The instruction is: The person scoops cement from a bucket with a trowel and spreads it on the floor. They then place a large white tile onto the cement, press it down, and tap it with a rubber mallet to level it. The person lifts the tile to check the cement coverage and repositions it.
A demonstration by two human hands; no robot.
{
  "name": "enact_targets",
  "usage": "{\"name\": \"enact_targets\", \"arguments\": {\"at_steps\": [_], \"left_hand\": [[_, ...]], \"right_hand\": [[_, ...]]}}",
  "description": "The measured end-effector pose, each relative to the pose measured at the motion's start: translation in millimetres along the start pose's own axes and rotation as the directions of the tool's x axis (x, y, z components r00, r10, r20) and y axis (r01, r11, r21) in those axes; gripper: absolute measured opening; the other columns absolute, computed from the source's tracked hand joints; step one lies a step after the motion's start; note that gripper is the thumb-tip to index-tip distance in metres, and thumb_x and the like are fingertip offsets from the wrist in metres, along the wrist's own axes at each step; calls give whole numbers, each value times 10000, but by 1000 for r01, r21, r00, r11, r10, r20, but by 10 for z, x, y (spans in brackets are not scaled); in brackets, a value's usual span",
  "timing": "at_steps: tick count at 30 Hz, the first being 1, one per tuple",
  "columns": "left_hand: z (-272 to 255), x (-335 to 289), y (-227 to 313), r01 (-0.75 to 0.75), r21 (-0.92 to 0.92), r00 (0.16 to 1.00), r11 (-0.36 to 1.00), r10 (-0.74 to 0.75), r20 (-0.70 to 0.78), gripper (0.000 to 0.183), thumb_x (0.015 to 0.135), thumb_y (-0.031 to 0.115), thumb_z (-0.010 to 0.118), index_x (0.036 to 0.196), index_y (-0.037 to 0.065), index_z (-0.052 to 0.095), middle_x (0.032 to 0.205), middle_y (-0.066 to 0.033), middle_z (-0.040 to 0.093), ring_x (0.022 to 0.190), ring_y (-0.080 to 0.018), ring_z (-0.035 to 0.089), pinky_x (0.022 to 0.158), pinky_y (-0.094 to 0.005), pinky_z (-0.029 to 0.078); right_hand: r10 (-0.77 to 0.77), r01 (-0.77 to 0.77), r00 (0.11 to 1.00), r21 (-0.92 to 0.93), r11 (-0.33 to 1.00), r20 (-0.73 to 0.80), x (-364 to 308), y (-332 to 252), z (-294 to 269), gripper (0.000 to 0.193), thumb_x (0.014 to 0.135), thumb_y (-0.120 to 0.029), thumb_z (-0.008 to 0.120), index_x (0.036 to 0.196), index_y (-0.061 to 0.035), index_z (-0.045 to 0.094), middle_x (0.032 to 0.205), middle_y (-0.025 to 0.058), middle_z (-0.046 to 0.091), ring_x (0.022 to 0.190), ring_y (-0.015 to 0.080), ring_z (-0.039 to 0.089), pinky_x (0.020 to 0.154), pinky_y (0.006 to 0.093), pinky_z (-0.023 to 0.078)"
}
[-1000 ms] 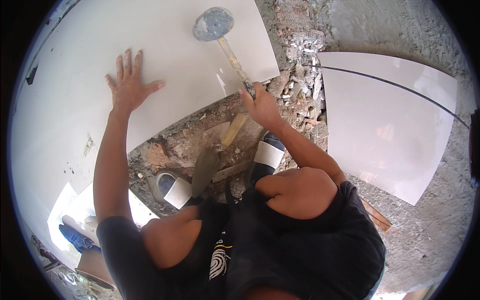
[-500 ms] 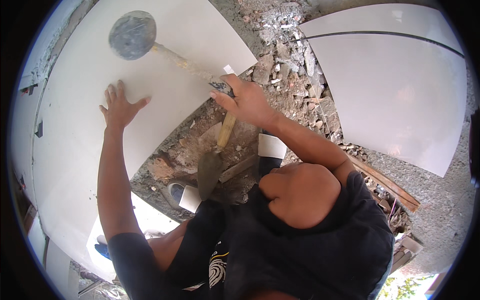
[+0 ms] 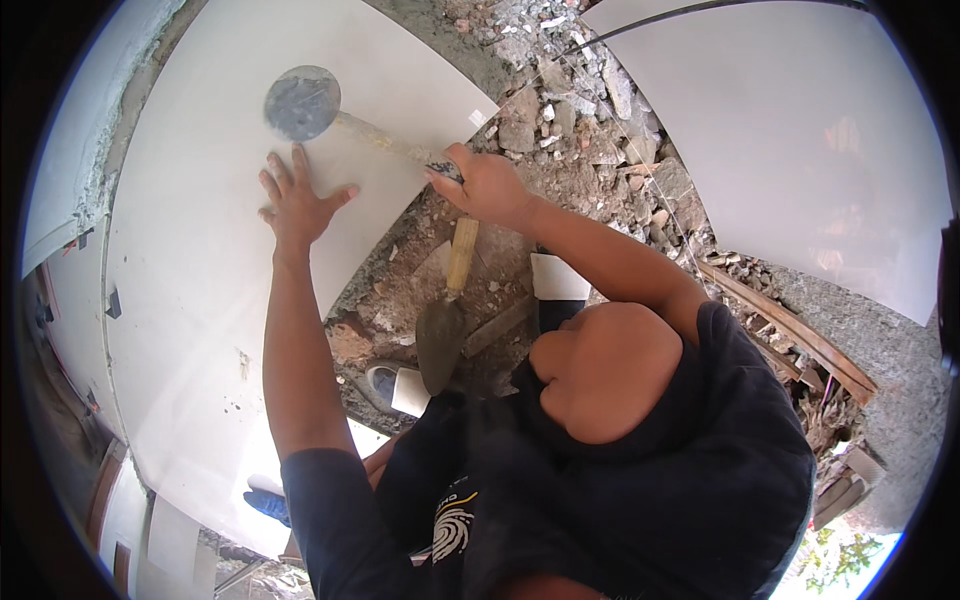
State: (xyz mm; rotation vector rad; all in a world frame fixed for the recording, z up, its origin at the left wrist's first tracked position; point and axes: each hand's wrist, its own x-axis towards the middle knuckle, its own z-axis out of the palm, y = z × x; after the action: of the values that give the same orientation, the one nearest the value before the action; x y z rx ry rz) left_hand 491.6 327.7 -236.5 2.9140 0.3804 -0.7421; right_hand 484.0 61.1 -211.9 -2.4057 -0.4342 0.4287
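My right hand (image 3: 490, 188) is wrapped round the dark-gripped end of a mallet handle. The mallet's round grey head (image 3: 303, 103) is at the surface of a large pale tile (image 3: 190, 270); whether it touches cannot be told. Just below that head, my left hand (image 3: 302, 208) lies on the same tile with its fingers spread, holding nothing. A trowel (image 3: 440, 335) with a wooden handle rests on the rubble below my right hand, close to my legs.
Broken stone and rubble (image 3: 560, 130) fill the gap between the pale tile and a second large tile (image 3: 800, 140) on the right. A thin string (image 3: 660, 195) crosses this gap. Wooden strips (image 3: 800, 325) lie at the right. A shoe (image 3: 382, 382) is beside the trowel.
The mallet head has come down toward the tile and looks smaller. My left hand stays spread on the tile. The whole view has shifted, with the left hand and trowel now farther right.
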Motion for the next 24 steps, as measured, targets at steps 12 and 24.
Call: {"name": "enact_targets", "arguments": {"at_steps": [12,24], "left_hand": [[8,0,-9,-1,-34,1000,999,0,-29,1132,663,702,690,1523,225,130,1575,-189,32,1447,-399,34,1035,-707,187],[10,17,-3,11,-11,1000,1000,-11,-23,1151,652,718,685,1525,229,116,1577,-178,42,1451,-383,40,1030,-702,211]], "right_hand": [[123,-123,990,-9,992,72,-38,-13,-49,496,919,-495,497,921,0,537,661,185,620,665,390,634,621,490,494],[32,-32,999,13,999,-18,-43,-46,-125,468,913,-436,555,1043,14,554,608,210,589,605,386,626,575,463,502]]}}
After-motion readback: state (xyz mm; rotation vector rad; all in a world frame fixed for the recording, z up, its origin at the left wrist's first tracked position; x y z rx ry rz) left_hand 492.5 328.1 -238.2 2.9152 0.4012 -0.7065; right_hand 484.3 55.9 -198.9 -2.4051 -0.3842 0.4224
